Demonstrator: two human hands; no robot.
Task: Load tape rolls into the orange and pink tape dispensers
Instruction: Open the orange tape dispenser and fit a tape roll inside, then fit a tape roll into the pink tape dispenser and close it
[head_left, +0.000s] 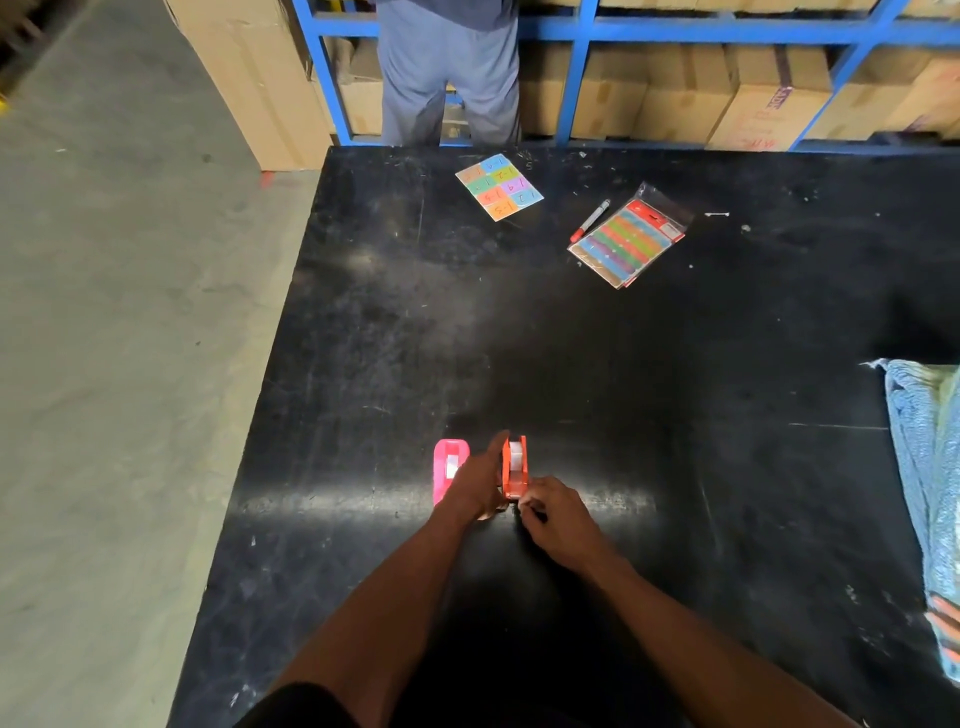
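Observation:
The orange tape dispenser (515, 466) stands upright on the black table (675, 415), with a whitish tape roll (515, 455) seated in it. My left hand (478, 480) grips the dispenser's left side, index finger stretched along it. At its near end, my right hand (553, 512) has its fingers pinched together; what they pinch is too small to tell. The pink tape dispenser (448, 467) stands just left of my left hand, partly hidden by it, with a pale roll showing inside.
Far across the table lie a coloured label sheet (498, 186), a red marker (589, 220) and a packet of coloured stickers (631, 239). A blue cloth (924, 467) lies at the right edge. A person stands beyond the table before blue shelving with cartons.

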